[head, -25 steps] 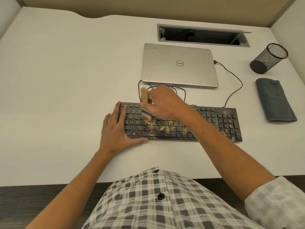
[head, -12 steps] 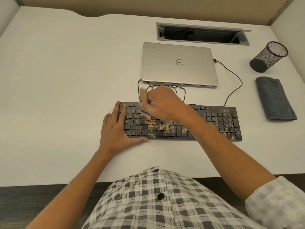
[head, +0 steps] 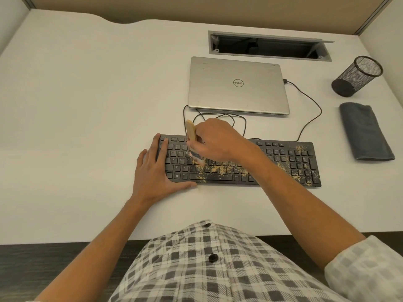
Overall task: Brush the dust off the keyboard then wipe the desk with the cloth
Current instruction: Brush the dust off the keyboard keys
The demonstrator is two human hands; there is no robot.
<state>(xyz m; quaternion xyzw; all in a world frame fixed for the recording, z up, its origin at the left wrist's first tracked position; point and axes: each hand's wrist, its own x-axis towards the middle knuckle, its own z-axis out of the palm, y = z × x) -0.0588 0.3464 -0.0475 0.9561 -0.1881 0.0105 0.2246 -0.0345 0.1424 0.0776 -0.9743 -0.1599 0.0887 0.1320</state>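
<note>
Silver laptop (head: 238,86), cable (head: 309,114) behind keyboard (head: 283,162); mesh cup (head: 357,76) beside cloth (head: 365,131).

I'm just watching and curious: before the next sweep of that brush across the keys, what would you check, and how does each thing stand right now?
1. Brush held firmly: ok. The right hand grips the wooden brush.
2. Bristles on the keys: ok, the brush tip meets the keyboard left of the middle.
3. Keyboard steadied: ok. The left hand lies flat on its left end.
4. Dust gone: not ok. Specks cover the middle rows and the number pad.
5. Cloth ready for wiping: ok, folded on the desk at the right, untouched.
6. Cable clear of the sweep: ok, it lies behind the keyboard.
</note>
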